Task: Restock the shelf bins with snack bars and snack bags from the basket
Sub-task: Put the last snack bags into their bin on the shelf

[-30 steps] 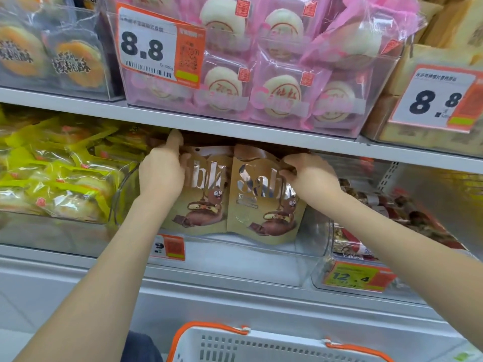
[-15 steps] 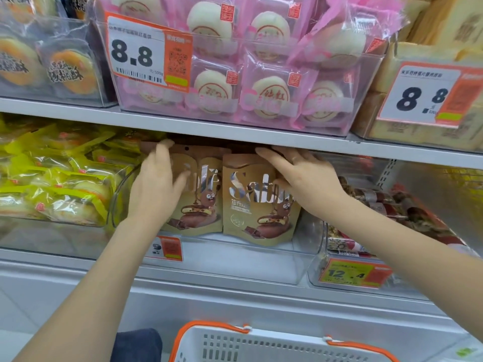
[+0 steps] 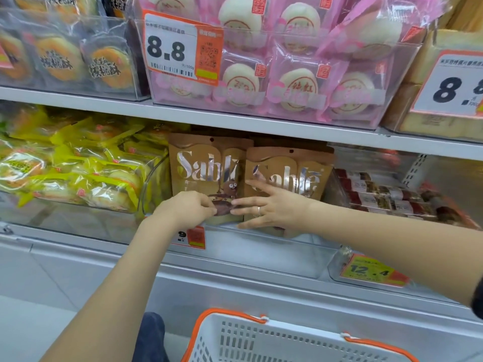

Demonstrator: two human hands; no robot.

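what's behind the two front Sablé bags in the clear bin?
Behind the left Sablé bag and right Sablé bag, only a dark gap under the shelf shows. The bags themselves cover any further bags, so none can be confirmed.

The grey metal lower shelf (image 3: 261,280) carries a clear plastic bin (image 3: 274,254) holding two upright brown Sablé snack bags (image 3: 206,163), flanked by a bin of yellow-wrapped pastries (image 3: 78,176) and a bin of red-wrapped bars (image 3: 386,194).
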